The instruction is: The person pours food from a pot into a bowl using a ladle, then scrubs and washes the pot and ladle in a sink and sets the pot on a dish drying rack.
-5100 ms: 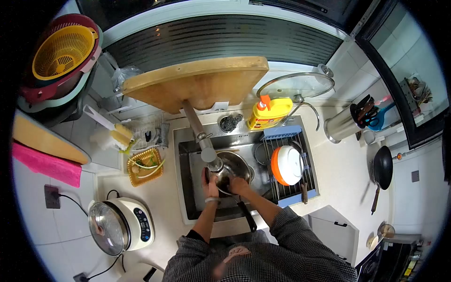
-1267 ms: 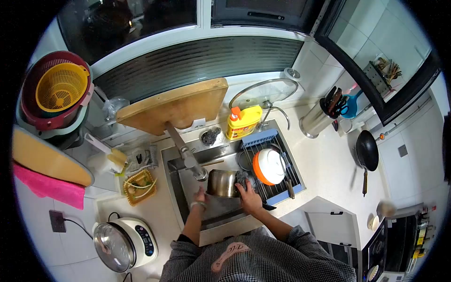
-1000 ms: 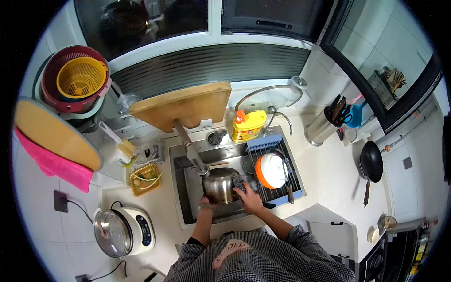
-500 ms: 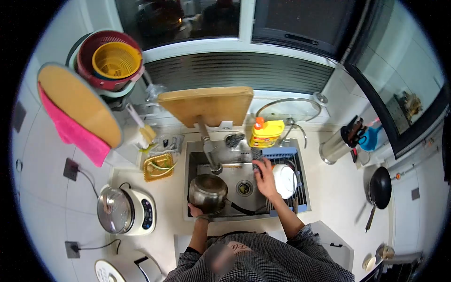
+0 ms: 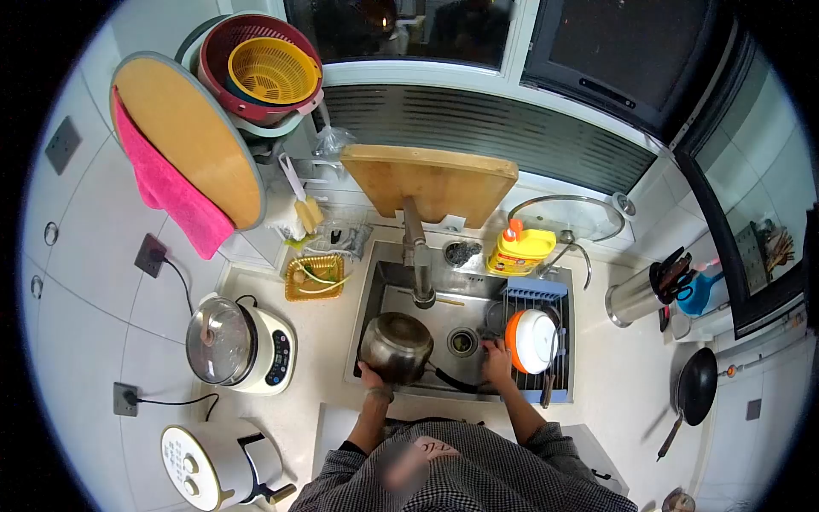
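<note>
My left hand (image 5: pixel 372 376) grips the lower left side of a metal saucepan (image 5: pixel 397 347) that is tilted in the sink (image 5: pixel 439 324). The pan's black handle (image 5: pixel 455 381) points right, toward my other hand. My right hand (image 5: pixel 496 365) is low over the sink between the drain (image 5: pixel 462 342) and an orange-and-white bowl (image 5: pixel 534 341). Its fingers are bent; a dark, blurred patch lies at their tips, too unclear to name. The faucet (image 5: pixel 417 260) stands behind the pan.
A blue dish rack (image 5: pixel 537 288) holds the bowl at the sink's right. Behind are a yellow detergent bottle (image 5: pixel 519 250), a steel-wool scrubber (image 5: pixel 462 253) and a wooden cutting board (image 5: pixel 431 183). A yellow basket (image 5: pixel 315 279) and glass-lidded cooker (image 5: pixel 223 343) stand left; a black frying pan (image 5: pixel 697 386) hangs right.
My right hand has come down from the back of the sink to the front, near the pan's handle. My left hand stays on the saucepan. The whole view has shifted.
</note>
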Demonstrator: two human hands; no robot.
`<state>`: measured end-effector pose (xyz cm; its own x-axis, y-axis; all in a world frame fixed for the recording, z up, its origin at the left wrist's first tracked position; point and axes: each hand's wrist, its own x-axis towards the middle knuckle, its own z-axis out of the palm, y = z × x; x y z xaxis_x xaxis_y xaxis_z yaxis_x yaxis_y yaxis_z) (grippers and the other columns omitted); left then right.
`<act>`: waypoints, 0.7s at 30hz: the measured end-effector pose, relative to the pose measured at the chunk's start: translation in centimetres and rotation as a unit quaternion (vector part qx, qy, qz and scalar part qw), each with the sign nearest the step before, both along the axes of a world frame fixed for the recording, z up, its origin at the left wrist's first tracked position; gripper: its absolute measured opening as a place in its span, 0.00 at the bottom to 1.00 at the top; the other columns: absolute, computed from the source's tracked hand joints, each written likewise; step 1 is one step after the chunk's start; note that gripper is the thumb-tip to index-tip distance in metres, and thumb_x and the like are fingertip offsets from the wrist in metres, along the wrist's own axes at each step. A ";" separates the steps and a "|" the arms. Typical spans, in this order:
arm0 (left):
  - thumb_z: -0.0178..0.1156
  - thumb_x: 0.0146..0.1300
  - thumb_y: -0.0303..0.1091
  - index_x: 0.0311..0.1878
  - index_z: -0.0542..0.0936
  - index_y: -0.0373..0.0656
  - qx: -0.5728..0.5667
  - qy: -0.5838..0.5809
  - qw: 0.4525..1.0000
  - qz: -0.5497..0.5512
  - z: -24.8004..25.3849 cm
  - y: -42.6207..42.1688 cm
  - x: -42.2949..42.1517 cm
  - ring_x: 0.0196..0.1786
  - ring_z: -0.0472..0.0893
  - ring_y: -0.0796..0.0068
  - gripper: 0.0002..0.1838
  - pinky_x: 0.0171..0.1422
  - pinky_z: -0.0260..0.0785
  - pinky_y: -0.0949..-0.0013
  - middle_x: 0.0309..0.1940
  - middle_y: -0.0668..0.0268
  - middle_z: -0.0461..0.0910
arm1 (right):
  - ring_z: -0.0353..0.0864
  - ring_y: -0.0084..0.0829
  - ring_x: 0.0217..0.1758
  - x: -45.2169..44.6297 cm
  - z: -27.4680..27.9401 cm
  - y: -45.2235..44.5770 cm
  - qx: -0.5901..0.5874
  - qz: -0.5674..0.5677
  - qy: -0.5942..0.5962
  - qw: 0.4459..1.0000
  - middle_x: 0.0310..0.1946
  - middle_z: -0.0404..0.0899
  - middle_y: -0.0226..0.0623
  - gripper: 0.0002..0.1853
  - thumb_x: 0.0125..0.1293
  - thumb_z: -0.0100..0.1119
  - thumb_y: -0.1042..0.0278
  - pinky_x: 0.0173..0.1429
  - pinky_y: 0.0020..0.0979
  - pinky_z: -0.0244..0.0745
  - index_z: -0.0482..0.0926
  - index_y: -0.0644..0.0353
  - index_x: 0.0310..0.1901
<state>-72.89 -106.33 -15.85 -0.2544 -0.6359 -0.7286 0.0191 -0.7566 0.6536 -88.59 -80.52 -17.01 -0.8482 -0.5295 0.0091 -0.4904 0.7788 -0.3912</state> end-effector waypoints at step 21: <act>0.35 0.67 0.58 0.65 0.60 0.37 0.126 0.144 0.980 0.060 -4.1 0.4 2.5 0.61 0.66 0.58 0.35 0.65 0.59 0.56 0.64 0.56 0.61 | 0.76 0.48 0.44 1.4 7.1 -10.0 -0.156 -0.072 -0.238 0.956 0.41 0.75 0.48 0.21 0.60 0.51 0.73 0.44 0.43 0.73 0.59 0.55 0.54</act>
